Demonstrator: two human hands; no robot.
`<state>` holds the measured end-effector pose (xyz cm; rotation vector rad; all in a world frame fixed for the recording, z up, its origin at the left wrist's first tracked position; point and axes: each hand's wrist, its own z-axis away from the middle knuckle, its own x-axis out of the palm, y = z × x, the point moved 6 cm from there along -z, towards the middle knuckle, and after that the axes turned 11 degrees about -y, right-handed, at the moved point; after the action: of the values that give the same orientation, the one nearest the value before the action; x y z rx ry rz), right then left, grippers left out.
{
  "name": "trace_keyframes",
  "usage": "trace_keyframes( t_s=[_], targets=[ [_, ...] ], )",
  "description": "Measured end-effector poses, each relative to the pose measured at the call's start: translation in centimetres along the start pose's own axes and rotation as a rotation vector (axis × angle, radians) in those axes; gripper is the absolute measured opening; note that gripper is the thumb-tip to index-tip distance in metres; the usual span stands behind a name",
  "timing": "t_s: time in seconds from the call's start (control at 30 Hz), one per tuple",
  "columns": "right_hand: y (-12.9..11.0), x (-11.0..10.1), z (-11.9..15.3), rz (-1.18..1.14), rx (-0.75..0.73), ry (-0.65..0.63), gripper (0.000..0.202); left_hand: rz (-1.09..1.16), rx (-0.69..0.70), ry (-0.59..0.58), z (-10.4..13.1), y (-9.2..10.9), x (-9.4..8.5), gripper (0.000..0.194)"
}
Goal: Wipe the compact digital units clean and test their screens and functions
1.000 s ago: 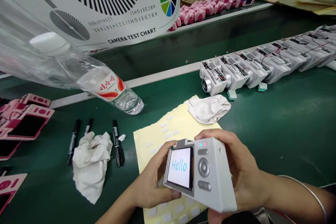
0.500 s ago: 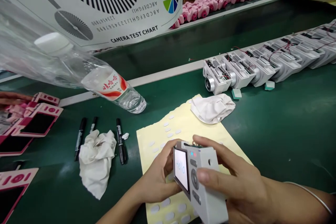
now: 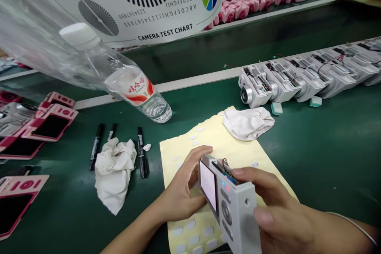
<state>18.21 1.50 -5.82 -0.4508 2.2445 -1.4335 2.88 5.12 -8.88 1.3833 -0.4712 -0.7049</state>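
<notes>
Between my two hands I have a white digital camera, tilted, its lit screen facing left with faint writing on it. Its top is uncovered, showing a circuit board and thin wires, and two small lights, blue and red, glow above the buttons. My left hand grips the screen end, thumb below and fingers at the upper corner. My right hand is closed round the other end, forefinger on the top edge and thumb by the side. Under the hands lies a yellow sheet bearing white oval stickers.
A white cloth lies on the sheet's far edge. At back right stands a row of opened white cameras. Leftward are a water bottle, black markers, a crumpled cloth and pink cameras. A test chart hangs behind.
The camera has turned so more of its open top shows, and the screen's writing looks fainter. My right thumb has moved off the buttons to the side. The view has shifted slightly left.
</notes>
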Motion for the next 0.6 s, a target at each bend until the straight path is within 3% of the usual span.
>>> trace_keyframes(
  t_s=[0.1, 0.23, 0.3, 0.43, 0.6],
  targets=[
    [-1.1, -0.1, -0.4, 0.07, -0.181, 0.018, 0.084, -0.035, 0.008, -0.017, 0.1, 0.2, 0.0, 0.065],
    [0.2, -0.1, -0.6, -0.164, 0.097, 0.034, 0.051, 0.068, -0.026, -0.052, -0.1, 0.1, 0.3, 0.06],
    [0.7, 0.1, -0.3, -0.205, 0.19, 0.025, 0.052, 0.081, -0.027, -0.052, -0.2, 0.1, 0.3, 0.058],
    [0.8, 0.1, 0.2, -0.22, 0.166, 0.003, 0.069, 0.039, -0.027, -0.034, -0.2, 0.3, 0.1, 0.058],
    [-0.1, -0.6, -0.5, -0.046, 0.181, 0.031, 0.059, 0.033, -0.035, -0.051, -0.2, 0.3, 0.3, 0.062]
  ],
)
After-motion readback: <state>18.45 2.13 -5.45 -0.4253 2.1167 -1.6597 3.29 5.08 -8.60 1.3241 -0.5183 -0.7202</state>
